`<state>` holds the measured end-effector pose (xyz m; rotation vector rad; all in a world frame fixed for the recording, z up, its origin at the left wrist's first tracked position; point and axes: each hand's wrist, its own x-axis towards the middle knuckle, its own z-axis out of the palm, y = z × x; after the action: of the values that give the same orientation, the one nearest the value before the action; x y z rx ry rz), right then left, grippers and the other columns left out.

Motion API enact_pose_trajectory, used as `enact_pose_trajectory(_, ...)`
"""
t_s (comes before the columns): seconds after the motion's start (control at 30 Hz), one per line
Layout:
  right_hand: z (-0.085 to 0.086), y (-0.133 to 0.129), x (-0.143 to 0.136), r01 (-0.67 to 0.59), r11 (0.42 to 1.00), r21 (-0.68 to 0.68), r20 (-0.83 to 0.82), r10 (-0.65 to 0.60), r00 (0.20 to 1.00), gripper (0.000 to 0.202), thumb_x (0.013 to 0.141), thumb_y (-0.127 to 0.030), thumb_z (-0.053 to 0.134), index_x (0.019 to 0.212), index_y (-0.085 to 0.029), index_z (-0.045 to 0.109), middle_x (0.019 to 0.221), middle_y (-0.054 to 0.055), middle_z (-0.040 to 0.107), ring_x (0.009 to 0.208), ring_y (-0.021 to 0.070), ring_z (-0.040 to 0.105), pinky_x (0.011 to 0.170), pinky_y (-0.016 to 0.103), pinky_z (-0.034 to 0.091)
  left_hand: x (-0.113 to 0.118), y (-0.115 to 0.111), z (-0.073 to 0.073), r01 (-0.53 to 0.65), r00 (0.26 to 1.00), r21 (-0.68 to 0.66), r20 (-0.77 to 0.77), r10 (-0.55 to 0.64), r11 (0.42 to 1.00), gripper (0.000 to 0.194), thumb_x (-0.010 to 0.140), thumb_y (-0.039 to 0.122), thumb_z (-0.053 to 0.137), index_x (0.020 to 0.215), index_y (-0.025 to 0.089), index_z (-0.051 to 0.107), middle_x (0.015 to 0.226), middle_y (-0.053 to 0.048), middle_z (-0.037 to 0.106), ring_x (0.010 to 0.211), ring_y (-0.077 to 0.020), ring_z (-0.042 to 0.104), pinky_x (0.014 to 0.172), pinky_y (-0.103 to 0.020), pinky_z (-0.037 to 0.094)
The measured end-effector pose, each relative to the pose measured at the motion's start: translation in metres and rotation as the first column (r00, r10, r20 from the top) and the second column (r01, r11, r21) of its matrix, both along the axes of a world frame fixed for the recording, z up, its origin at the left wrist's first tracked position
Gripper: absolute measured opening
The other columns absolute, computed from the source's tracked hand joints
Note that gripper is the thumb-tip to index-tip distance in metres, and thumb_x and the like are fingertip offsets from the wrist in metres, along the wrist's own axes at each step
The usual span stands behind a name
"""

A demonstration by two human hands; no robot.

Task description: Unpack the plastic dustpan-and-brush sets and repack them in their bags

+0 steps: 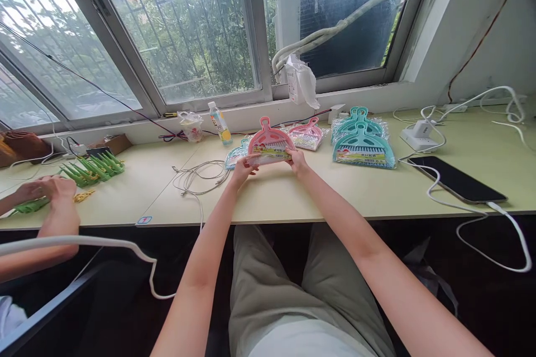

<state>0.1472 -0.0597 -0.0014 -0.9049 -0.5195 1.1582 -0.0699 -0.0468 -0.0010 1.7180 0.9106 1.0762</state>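
Note:
A pink dustpan and brush set (271, 136) with a printed label is tilted up above the table in front of me. My left hand (243, 169) grips its lower left corner, and my right hand (296, 160) grips its lower right corner. Behind it on the left, partly hidden, lies a teal dustpan set (237, 155) in clear wrapping. A second pink dustpan set (307, 134) lies behind it to the right. Further right, several teal dustpan sets (363, 148) lie overlapping in a pile.
A coiled cable (201, 175) lies left of my hands; a bottle (220, 124) stands by the window. At right are a phone (458, 179) on a white cable and a charger (420, 135). Another person's hands (56, 187) work at far left near green bundles (92, 170).

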Motion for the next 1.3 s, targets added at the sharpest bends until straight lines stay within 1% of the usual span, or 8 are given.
enact_pose_trajectory(0.17, -0.001, -0.001, -0.004, -0.028, 1.0, 0.002, -0.004, 0.028, 1.0, 0.008, 0.081, -0.01, 0.064, 0.078, -0.017, 0.062, 0.077, 0.001, 0.068, 0.066, 0.0102, 0.063, 0.06, 0.021, 0.055, 0.002, 0.006, -0.003, -0.095, 0.995, 0.051, -0.038, 0.097, 0.994, 0.019, 0.074, 0.031, 0.068, 0.087, 0.016, 0.071, 0.071, -0.003, 0.064, 0.05, -0.0094, 0.056, 0.042, -0.021, 0.035)
enact_pose_trajectory(0.33, 0.0, -0.003, -0.007, -0.051, 0.999, -0.005, 0.03, 0.051, 0.998, 0.007, 0.085, -0.012, 0.063, 0.079, -0.016, 0.062, 0.081, 0.003, 0.069, 0.068, 0.0102, 0.064, 0.061, 0.022, 0.057, 0.007, 0.011, -0.006, -0.182, 0.983, 0.063, -0.01, 0.183, 0.981, 0.011, 0.079, 0.026, 0.055, 0.075, 0.017, 0.06, 0.076, -0.003, 0.066, 0.042, -0.0063, 0.047, 0.037, -0.02, 0.028)
enact_pose_trajectory(0.5, 0.001, -0.004, -0.007, -0.059, 0.998, -0.037, 0.057, 0.061, 0.996, 0.007, 0.087, -0.012, 0.063, 0.081, -0.016, 0.062, 0.077, 0.003, 0.07, 0.067, 0.012, 0.064, 0.06, 0.024, 0.059, 0.007, 0.011, -0.004, -0.189, 0.981, 0.035, -0.046, 0.19, 0.981, 0.019, 0.082, 0.029, 0.052, 0.069, 0.017, 0.058, 0.071, -0.005, 0.062, 0.05, -0.0098, 0.049, 0.039, -0.021, 0.03)
enact_pose_trajectory(0.63, -0.001, -0.001, -0.005, -0.077, 0.996, -0.04, 0.066, 0.08, 0.995, 0.007, 0.088, -0.012, 0.063, 0.081, -0.015, 0.063, 0.079, 0.003, 0.071, 0.067, 0.0122, 0.066, 0.062, 0.025, 0.061, 0.006, 0.008, -0.004, -0.202, 0.978, 0.095, -0.03, 0.206, 0.975, 0.019, 0.083, 0.029, 0.055, 0.069, 0.017, 0.061, 0.087, -0.008, 0.062, 0.076, -0.0161, 0.059, 0.048, -0.02, 0.044)
enact_pose_trajectory(0.8, -0.003, -0.001, -0.004, -0.152, 0.987, -0.047, 0.125, 0.156, 0.98, 0.003, 0.087, -0.012, 0.066, 0.089, -0.014, 0.065, 0.088, 0.006, 0.074, 0.07, 0.0133, 0.069, 0.067, 0.027, 0.063, 0.006, 0.008, -0.005, -0.28, 0.959, 0.229, 0.101, 0.264, 0.932, 0.025, 0.088, 0.031, 0.055, 0.095, 0.019, 0.075, 0.116, -0.011, 0.057, 0.104, -0.0213, 0.058, 0.063, -0.024, 0.056)
enact_pose_trajectory(1.07, -0.003, -0.006, -0.009, -0.253, 0.965, -0.065, 0.254, 0.262, 0.931, 0.013, 0.085, -0.019, 0.072, 0.094, -0.014, 0.066, 0.101, 0.009, 0.074, 0.078, 0.0164, 0.07, 0.065, 0.029, 0.064, 0.004, 0.012, -0.006, -0.331, 0.936, 0.145, 0.181, 0.304, 0.933, 0.029, 0.091, 0.032, 0.052, 0.107, 0.018, 0.071, 0.106, -0.01, 0.069, 0.065, -0.0135, 0.061, 0.054, -0.028, 0.056)
enact_pose_trajectory(1.17, -0.003, -0.008, -0.01, -0.287, 0.957, -0.044, 0.335, 0.285, 0.898, 0.023, 0.081, -0.025, 0.078, 0.097, -0.014, 0.067, 0.104, 0.009, 0.074, 0.083, 0.0172, 0.071, 0.067, 0.028, 0.063, 0.0, 0.014, -0.007, -0.419, 0.903, 0.171, 0.183, 0.389, 0.892, 0.041, 0.09, 0.028, 0.055, 0.131, 0.023, 0.057, 0.103, -0.008, 0.069, 0.064, -0.0136, 0.063, 0.056, -0.027, 0.056)
enact_pose_trajectory(1.3, 0.0, -0.012, -0.012, -0.327, 0.945, -0.005, 0.445, 0.295, 0.846, 0.031, 0.077, -0.025, 0.081, 0.101, -0.014, 0.067, 0.101, 0.009, 0.075, 0.081, 0.0167, 0.072, 0.065, 0.024, 0.06, -0.006, 0.022, -0.009, -0.559, 0.825, 0.163, 0.201, 0.528, 0.813, 0.065, 0.088, 0.019, 0.057, 0.148, 0.023, 0.032, 0.113, -0.01, 0.067, 0.098, -0.0183, 0.068, 0.082, -0.029, 0.057)
